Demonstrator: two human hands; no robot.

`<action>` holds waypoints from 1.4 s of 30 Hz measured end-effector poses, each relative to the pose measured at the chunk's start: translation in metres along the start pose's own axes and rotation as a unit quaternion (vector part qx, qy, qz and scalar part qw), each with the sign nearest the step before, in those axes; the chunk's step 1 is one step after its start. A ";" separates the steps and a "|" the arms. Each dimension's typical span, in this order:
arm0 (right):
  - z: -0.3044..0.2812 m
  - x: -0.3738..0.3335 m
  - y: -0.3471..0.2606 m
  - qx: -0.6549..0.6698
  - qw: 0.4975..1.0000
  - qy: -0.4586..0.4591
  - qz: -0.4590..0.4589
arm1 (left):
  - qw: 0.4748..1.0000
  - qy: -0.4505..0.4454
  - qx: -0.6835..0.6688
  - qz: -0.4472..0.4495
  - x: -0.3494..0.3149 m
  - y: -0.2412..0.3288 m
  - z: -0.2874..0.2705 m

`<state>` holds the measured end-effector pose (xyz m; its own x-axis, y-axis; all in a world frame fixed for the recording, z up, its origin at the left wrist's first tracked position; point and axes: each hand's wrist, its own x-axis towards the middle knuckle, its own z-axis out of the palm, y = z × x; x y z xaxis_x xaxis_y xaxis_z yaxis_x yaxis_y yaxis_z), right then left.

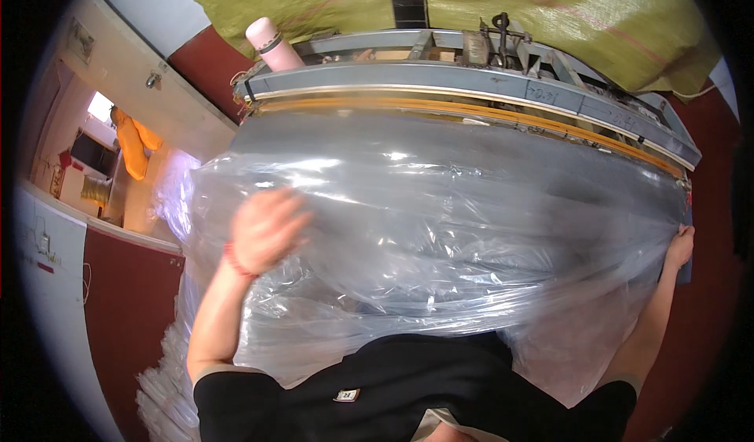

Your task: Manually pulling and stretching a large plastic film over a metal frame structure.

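Note:
A wide sheet of clear plastic film [440, 230] hangs in shiny folds from the long metal frame to my body. My left hand [271, 226], with a red band at the wrist, is over the film's left part. It is blurred by motion; its fingers look stretched out toward the right, with nothing seen in them. Whether it touches the film I cannot tell. At the far right, my right hand [682, 245] is closed on the film's gathered edge, and folds run taut from it toward the middle.
Beyond the film runs the grey metal frame [345, 75] with an orange strip [440, 109] along it. A pink bottle [273, 45] and a metal clamp [503, 37] are on it. Green woven sheeting [550, 2] covers the back. More film [165, 379] is heaped at lower left, near a door [149, 80].

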<state>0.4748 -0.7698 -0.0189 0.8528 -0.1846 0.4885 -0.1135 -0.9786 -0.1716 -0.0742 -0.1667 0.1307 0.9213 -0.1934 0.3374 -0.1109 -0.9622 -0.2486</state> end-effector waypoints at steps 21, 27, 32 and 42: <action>0.041 0.031 0.059 0.120 0.993 0.012 -0.002 | 0.979 -0.066 -0.113 -0.153 0.030 -0.020 0.124; 0.025 0.051 0.102 0.500 0.862 -0.048 0.066 | 0.960 -0.050 -0.149 -0.232 0.027 -0.007 0.114; -0.043 0.043 0.092 0.565 0.819 -0.058 0.079 | 0.930 0.084 -0.154 -0.324 0.033 -0.026 0.139; -0.095 0.035 0.125 0.618 0.780 -0.045 0.087 | 0.915 0.121 -0.250 -0.291 0.031 -0.046 0.159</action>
<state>0.4423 -0.9077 0.0576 0.9177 -0.2434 0.3141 0.2998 -0.0948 -0.9493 0.0190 -0.0986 0.0085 0.7755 0.4016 0.4872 0.1601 -0.8715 0.4636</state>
